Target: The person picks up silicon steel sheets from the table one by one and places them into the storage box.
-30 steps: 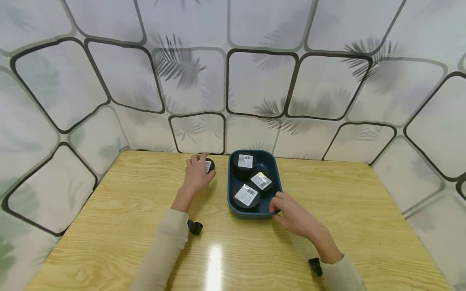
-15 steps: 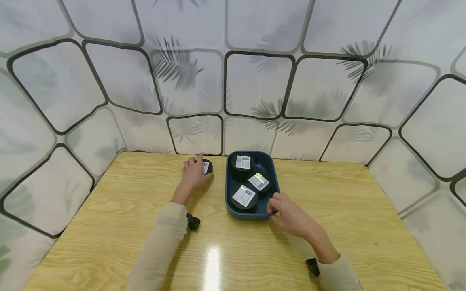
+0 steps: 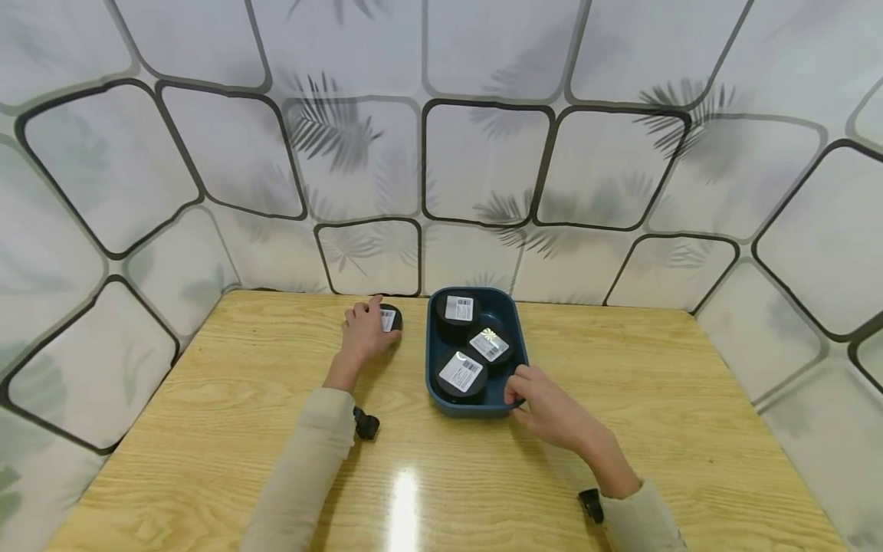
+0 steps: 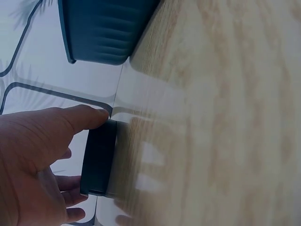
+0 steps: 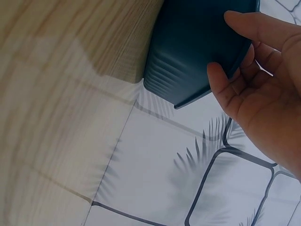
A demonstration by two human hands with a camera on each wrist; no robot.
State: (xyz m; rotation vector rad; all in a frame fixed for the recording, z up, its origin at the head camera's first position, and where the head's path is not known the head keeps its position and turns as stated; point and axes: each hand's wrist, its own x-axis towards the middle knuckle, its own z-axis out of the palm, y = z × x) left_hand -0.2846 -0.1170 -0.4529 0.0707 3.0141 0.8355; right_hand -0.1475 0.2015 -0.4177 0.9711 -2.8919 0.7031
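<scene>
My left hand [image 3: 363, 330] is at a round black tub [image 3: 391, 318] with a white label, which stands on the table left of a blue bin. In the left wrist view, the thumb lies on one side of the black tub [image 4: 99, 157] and the fingers reach round the other. My right hand [image 3: 548, 406] grips the near right corner of the blue bin [image 3: 476, 411]. The right wrist view has its thumb and fingers pinching the rim of the bin [image 5: 188, 52]. Inside the bin sit three black round tubs with labels on top, one of them [image 3: 461, 376] at the near left.
The wooden table [image 3: 207, 429] carries the bin near its back edge. Behind it rises a patterned cloth wall [image 3: 483, 161], which also closes off both sides. A small black device [image 3: 366, 423] is worn at each wrist.
My left fingers have come slightly down and closer around the black tub. The right hand stays on the bin's corner, and the head view has shifted a little.
</scene>
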